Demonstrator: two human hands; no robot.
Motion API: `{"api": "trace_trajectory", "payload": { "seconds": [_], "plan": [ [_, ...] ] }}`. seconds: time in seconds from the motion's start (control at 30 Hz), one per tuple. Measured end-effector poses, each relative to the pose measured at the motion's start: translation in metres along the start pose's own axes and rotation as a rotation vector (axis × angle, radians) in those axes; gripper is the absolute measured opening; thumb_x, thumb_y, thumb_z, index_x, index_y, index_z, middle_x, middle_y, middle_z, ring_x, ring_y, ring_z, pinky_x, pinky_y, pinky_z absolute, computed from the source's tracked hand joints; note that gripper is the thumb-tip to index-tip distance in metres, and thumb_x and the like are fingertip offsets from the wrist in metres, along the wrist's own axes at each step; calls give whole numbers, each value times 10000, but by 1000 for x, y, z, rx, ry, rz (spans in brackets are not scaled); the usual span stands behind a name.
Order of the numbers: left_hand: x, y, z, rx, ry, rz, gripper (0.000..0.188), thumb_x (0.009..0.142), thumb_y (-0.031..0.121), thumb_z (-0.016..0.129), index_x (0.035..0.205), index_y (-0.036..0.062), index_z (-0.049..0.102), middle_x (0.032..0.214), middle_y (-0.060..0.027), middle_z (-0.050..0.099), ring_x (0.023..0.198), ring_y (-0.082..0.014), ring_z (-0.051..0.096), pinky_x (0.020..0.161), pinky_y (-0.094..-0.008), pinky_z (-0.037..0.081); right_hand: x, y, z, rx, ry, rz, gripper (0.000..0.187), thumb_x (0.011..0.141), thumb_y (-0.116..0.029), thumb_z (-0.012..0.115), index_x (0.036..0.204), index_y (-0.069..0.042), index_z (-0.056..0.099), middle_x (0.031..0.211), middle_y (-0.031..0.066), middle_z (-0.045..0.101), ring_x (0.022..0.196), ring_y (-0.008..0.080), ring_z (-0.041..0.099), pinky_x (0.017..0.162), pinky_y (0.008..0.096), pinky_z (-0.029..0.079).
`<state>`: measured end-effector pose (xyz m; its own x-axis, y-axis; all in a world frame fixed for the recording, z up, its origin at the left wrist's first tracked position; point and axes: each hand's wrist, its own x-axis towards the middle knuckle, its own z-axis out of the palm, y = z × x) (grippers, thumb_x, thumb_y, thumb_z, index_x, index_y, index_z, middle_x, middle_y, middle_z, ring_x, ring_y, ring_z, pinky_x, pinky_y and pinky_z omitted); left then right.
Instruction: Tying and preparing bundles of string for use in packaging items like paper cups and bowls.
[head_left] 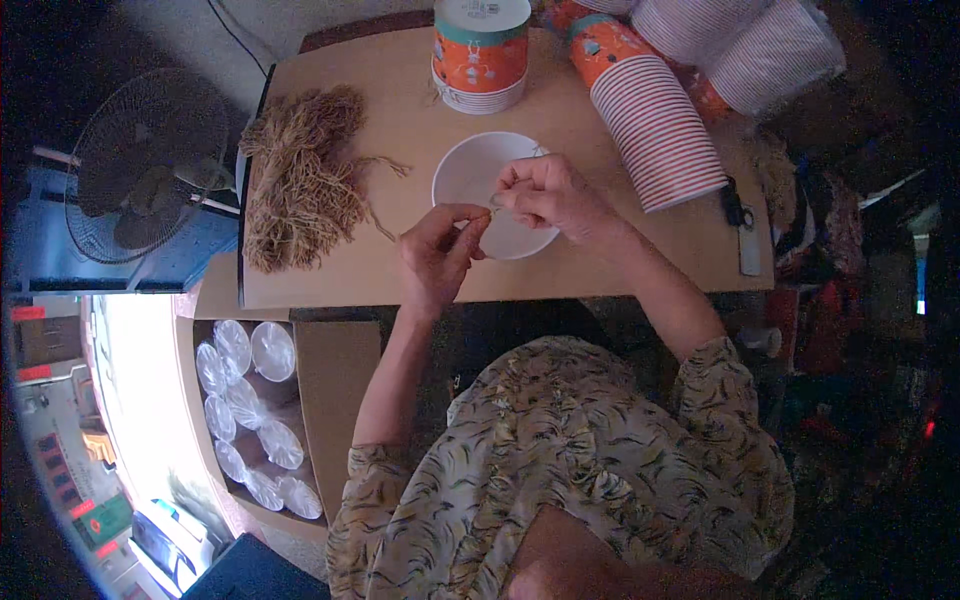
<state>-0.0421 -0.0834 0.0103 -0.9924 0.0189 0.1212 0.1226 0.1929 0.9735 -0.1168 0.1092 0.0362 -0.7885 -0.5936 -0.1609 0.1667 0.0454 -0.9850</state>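
Observation:
A white round paper tub [455,165] stands on the table with its open mouth up. Over its near side, my left hand [438,250] pinches thumb and forefinger together. My right hand [560,200], a little higher and to the right, is pinched close to the left fingertips. Something small and thin lies between the fingers, too small to make out. A bit of light string shows at the tub's far right rim. Left of the hands lies a heap of brown twine strands [305,180], some loose ends trailing toward the tub.
Upside-down orange-printed paper tubs [480,60] are stacked at the back. A long nested stack of tubs [655,130] lies at the right, near keys [738,215]. A fan [145,165] stands left. Below, a cardboard box [340,400] holds several plastic-wrapped stacks [272,352].

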Motion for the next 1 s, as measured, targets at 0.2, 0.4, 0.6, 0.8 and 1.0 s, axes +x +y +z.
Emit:
{"api": "trace_trajectory", "payload": {
  "seconds": [0.2, 0.4, 0.6, 0.8, 1.0],
  "plan": [
    [-2, -5, 12, -107, 112, 83, 120, 903, 29, 675, 1022, 15, 676, 898, -50, 692, 624, -83, 640, 529, -223, 514, 0, 5, 0, 18, -7, 73, 172, 880, -174, 663, 919, -14, 613, 622, -19, 527, 487, 40, 426, 437, 204, 302],
    [-2, -10, 12, -56, 145, 167, 147, 883, 5, 688, 1029, 14, 672, 907, -60, 697, 636, -88, 642, 544, -229, 527, 1, 0, 4, -52, 25, 148, 170, 869, -177, 678, 887, -17, 624, 607, -16, 528, 483, 42, 446, 423, 205, 312],
    [-7, -13, 12, 25, 182, 217, 120, 873, -5, 694, 990, 19, 681, 896, -63, 702, 653, -102, 659, 540, -243, 534, 2, 2, 3, -25, -13, 178, 151, 876, -162, 670, 856, -21, 621, 603, -18, 522, 457, 43, 437, 398, 200, 292],
    [-4, -19, 12, 170, 243, 421, 126, 841, -23, 710, 954, 23, 677, 877, -92, 700, 658, -130, 665, 538, -260, 536, 4, 6, 0, 22, -37, 208, 172, 891, -173, 661, 824, -20, 618, 587, -20, 515, 441, 43, 425, 386, 200, 278],
    [-4, -15, 11, 246, 214, 414, 85, 856, -15, 690, 927, 21, 659, 914, -91, 699, 654, -131, 660, 542, -252, 531, 4, 7, 0, -16, -21, 237, 187, 903, -198, 660, 864, -17, 638, 592, -25, 507, 444, 41, 420, 397, 209, 276]
  ]
}}
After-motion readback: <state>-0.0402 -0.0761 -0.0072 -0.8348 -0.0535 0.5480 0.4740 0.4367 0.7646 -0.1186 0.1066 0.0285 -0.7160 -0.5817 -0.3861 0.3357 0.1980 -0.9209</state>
